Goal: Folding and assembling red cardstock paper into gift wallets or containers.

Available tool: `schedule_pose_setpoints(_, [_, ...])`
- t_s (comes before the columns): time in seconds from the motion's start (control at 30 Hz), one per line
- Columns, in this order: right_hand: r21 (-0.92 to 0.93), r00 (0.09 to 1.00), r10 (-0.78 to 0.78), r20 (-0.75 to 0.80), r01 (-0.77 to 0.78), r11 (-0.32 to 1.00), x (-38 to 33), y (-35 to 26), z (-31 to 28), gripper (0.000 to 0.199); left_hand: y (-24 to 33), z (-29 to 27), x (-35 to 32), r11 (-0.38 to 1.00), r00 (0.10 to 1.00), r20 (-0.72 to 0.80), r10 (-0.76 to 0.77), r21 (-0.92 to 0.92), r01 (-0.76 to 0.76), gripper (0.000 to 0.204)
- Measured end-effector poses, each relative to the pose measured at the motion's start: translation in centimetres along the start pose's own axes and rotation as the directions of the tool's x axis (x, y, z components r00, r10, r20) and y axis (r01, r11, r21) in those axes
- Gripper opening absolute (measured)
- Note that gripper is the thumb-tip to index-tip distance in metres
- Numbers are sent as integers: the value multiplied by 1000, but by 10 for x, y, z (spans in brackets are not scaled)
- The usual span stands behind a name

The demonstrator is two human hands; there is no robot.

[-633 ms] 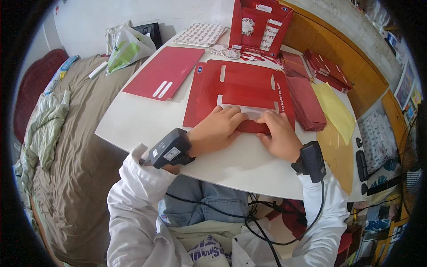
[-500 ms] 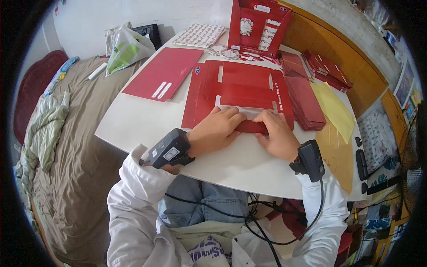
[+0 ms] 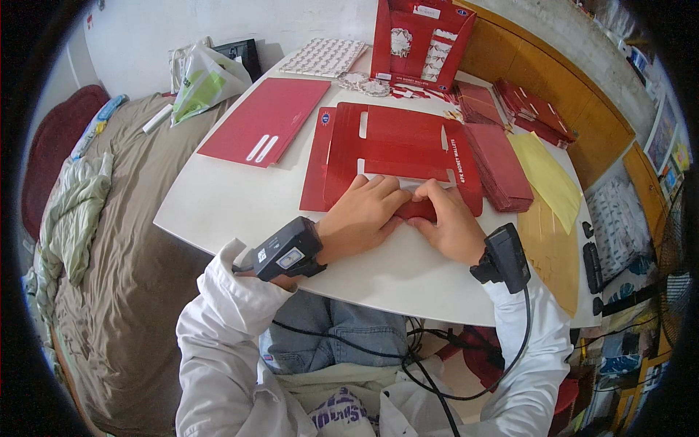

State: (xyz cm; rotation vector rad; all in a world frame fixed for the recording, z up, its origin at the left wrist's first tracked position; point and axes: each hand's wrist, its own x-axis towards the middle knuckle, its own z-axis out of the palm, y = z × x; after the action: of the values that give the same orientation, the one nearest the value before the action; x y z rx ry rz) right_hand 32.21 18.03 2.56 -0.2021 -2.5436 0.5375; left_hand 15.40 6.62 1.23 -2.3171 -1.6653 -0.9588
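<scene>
Red flat carton (image 3: 397, 149) under both hands (image 3: 364, 215), white table (image 3: 226, 204).

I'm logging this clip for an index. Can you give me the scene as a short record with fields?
Setting: white table beside a bed
Left hand: pressing flat on the near edge of a red die-cut card sheet
Right hand: pressing the same edge, beside the left
Wrists: black device strapped on each
Left of sheet: flat red folder
Right of sheet: stack of red envelopes, yellow paper
Far edge: upright red display box
</scene>
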Motion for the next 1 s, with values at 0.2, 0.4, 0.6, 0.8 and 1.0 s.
schedule_pose_setpoints(0.2, [-14,999,-20,34,21,1000,1,3,0,31,0,3,-2,999,999,36,-10,48,9,31])
schedule_pose_setpoints(0.4, [-186,994,-96,43,102,977,-2,8,0,23,-6,1,-4,997,999,26,41,63,-43,36])
schedule_pose_setpoints(0.6, [-239,985,-173,-3,167,957,-3,13,2,24,-12,8,-5,990,998,27,57,129,-60,39])
schedule_pose_setpoints(0.8, [-283,973,-232,-5,221,933,-4,15,3,24,-10,10,-5,970,997,43,64,234,-72,36])
schedule_pose_setpoints(1.0, [-258,975,-220,15,217,941,-4,15,4,22,-12,9,-7,974,996,54,76,209,-86,34])
